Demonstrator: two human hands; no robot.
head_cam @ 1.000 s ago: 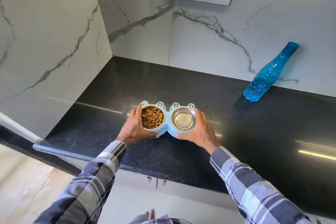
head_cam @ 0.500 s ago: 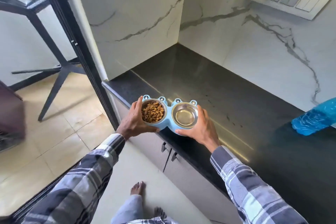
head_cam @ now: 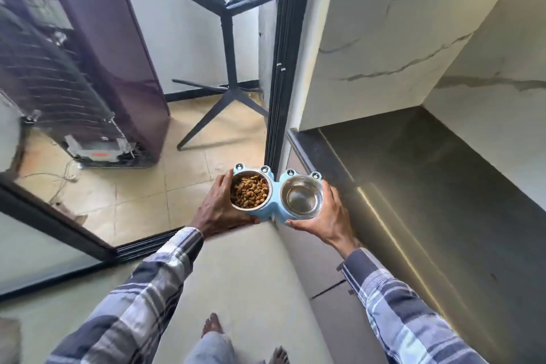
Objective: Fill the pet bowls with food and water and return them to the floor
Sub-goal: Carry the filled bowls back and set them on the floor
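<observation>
Nearest, bare feet (head_cam: 213, 326) on the pale floor (head_cam: 251, 269), plaid sleeves reaching forward. Above them, held in the air between both hands, just off the edge of the dark desk (head_cam: 428, 186): the blue double pet bowl stand (head_cam: 273, 207). Left hand (head_cam: 217, 210) wrapped round the left end, fingers curled along the rim and thumb under the near edge; right hand (head_cam: 331, 216) cupped the same way round the right end, each grip closed firmly on the stand. Left steel bowl (head_cam: 249, 190) heaped with brown kibble; right steel bowl (head_cam: 301, 198) shiny, probably with water in it, though hard to tell. Likely light and rigid, plastic shell with loose metal inserts, so best kept level and taken at both ends as now, since any tilt would slop water or spill kibble. Further off, a tiled floor beyond a black door frame (head_cam: 277, 68), black chair legs (head_cam: 227, 91), and the back of a dark fridge (head_cam: 88, 68).
</observation>
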